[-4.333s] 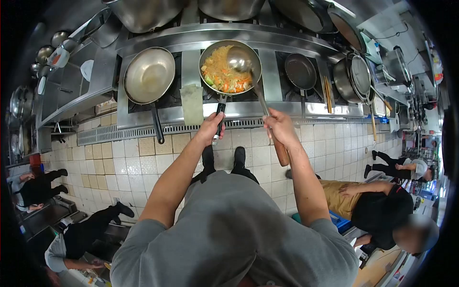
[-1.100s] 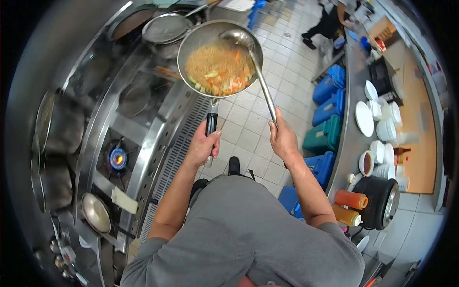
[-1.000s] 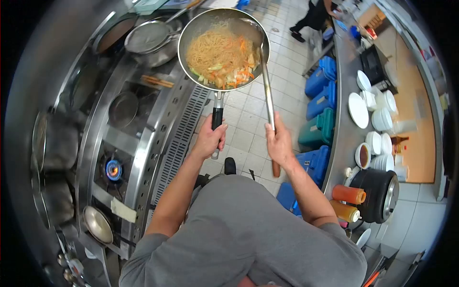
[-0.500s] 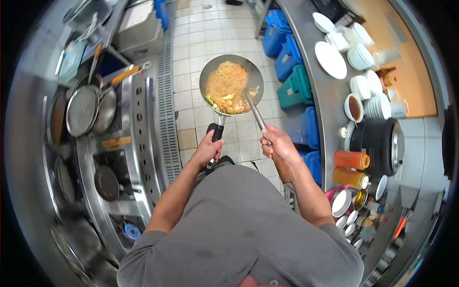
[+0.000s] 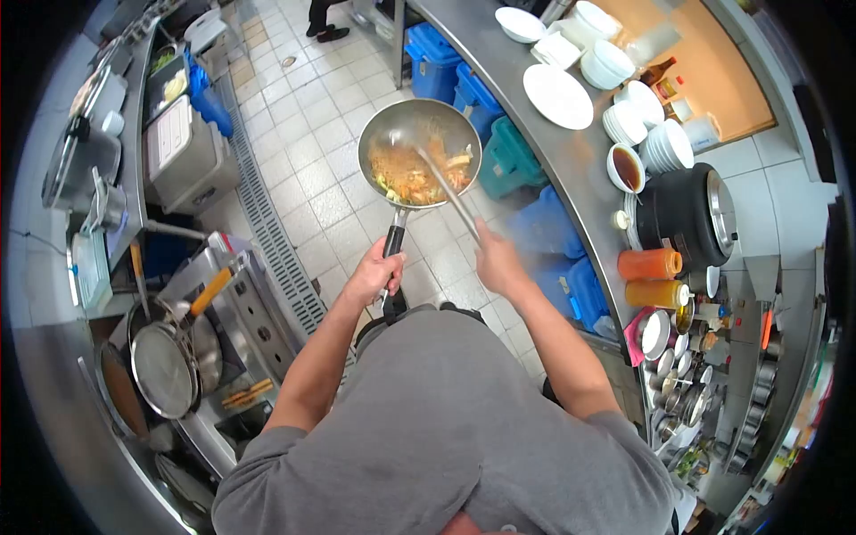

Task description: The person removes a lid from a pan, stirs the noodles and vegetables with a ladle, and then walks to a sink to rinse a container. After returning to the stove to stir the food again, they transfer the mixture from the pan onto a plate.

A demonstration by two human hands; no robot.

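A round pan (image 5: 379, 123) with noodles and vegetables (image 5: 406, 178) is held out over the tiled floor. My left hand (image 5: 375, 269) is wrapped round its black handle (image 5: 394, 242). From the right, my right hand (image 5: 499, 259) grips a long metal utensil (image 5: 455, 198), whose far end reaches into the noodles. That end and the food near it are blurred. The large white oval plate (image 5: 558, 96) lies on the steel counter, right of the pan and apart from it.
Steel counter (image 5: 571, 174) on the right bears bowls, a black cooker (image 5: 682, 214) and sauce bottles (image 5: 649, 264). Blue and green bins (image 5: 510, 160) stand below. The stove (image 5: 254, 312) and strainers (image 5: 165, 370) are at left. Another person's shoe (image 5: 333, 34) shows at the top.
The view has swung round, so the counter's plates sit further left. The pan has shifted slightly left. My right hand has moved up and left, and the noodles are more spread out.
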